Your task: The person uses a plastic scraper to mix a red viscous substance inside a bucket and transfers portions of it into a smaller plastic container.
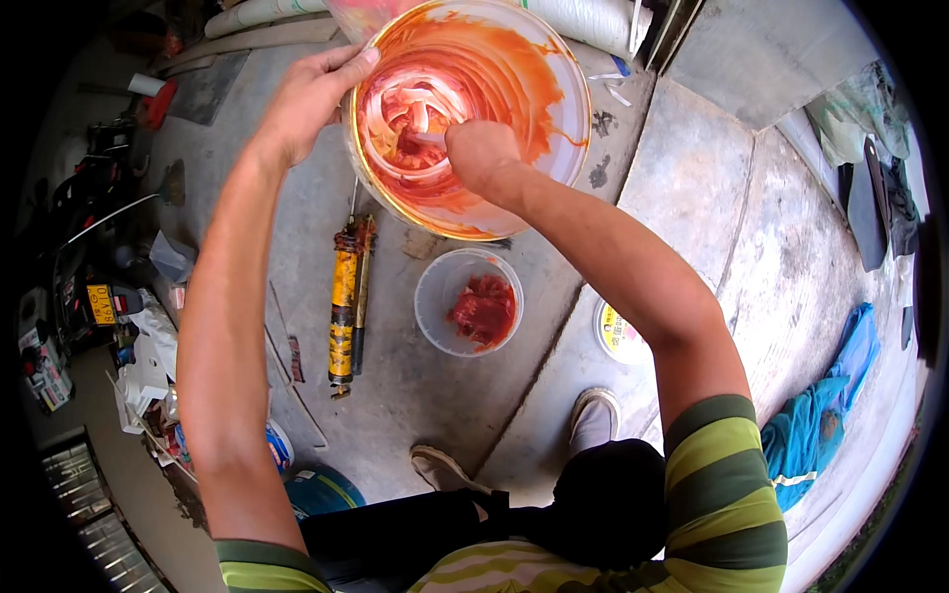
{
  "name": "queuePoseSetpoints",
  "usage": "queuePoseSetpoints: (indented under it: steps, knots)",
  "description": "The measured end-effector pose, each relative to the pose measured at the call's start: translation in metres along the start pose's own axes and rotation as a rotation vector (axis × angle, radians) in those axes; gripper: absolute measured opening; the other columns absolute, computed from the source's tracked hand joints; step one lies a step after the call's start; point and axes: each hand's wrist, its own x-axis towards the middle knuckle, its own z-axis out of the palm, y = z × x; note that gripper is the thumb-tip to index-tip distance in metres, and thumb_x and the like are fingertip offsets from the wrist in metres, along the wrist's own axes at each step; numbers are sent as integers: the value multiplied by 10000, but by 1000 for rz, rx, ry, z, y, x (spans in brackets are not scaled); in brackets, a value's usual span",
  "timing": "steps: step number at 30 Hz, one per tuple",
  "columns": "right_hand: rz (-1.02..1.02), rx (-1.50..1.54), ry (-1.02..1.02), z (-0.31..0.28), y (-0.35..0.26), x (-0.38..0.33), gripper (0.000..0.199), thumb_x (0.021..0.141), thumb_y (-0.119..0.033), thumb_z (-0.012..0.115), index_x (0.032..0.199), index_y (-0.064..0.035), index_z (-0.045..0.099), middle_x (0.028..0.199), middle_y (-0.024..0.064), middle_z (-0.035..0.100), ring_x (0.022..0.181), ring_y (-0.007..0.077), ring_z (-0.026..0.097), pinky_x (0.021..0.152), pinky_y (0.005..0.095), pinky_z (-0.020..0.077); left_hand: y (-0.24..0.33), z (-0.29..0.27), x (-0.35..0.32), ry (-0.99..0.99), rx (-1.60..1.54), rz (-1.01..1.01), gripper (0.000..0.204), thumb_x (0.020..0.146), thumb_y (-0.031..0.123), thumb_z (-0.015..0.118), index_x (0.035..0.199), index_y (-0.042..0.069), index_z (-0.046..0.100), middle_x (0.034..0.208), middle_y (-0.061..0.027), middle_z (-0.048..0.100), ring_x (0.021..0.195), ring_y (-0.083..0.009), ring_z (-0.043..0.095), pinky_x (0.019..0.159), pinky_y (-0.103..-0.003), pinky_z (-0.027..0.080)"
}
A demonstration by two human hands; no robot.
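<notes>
A large white bucket (571, 109) is tilted so its mouth faces me, its inner wall smeared with orange-red grease (514, 59). My left hand (314, 97) grips its rim at the left, thumb over the edge. Inside the bucket, my right hand (482, 153) is closed around a pale tool whose end is sunk in the red grease; its kind is hidden. Below the bucket, a smaller clear tub (431, 304) stands on the floor with a lump of red grease (484, 308) in it. Left of the tub lies a yellow grease gun (343, 301), stained and worn.
A round white and yellow lid (619, 336) lies right of the tub, partly behind my right arm. My shoes (593, 410) are just below. A motorbike (94, 287) and clutter line the left; blue-green cloth (816, 425) lies at right. Wrapped rolls (593, 22) lie beyond the bucket.
</notes>
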Motion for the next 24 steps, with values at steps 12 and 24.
queuePoseSetpoints:
  steps: [12,24]
  knots:
    - [283,237,20,-25,30,8,220,867,-160,625,1033,-47,713,1072,188,709,1010,318,694,842,419,558,-7,-4,-6,-10,25,44,566,935,392,660,1337,3,578,1045,-62,698,869,-106,644,766,-284,525]
    - [73,-55,-21,-1,16,6,231,905,-117,539,1016,-108,742,1018,126,733,965,273,712,795,395,570,-13,-18,1,-62,56,-21,562,964,407,611,1394,53,537,1256,-52,629,1125,-132,585,907,-322,512]
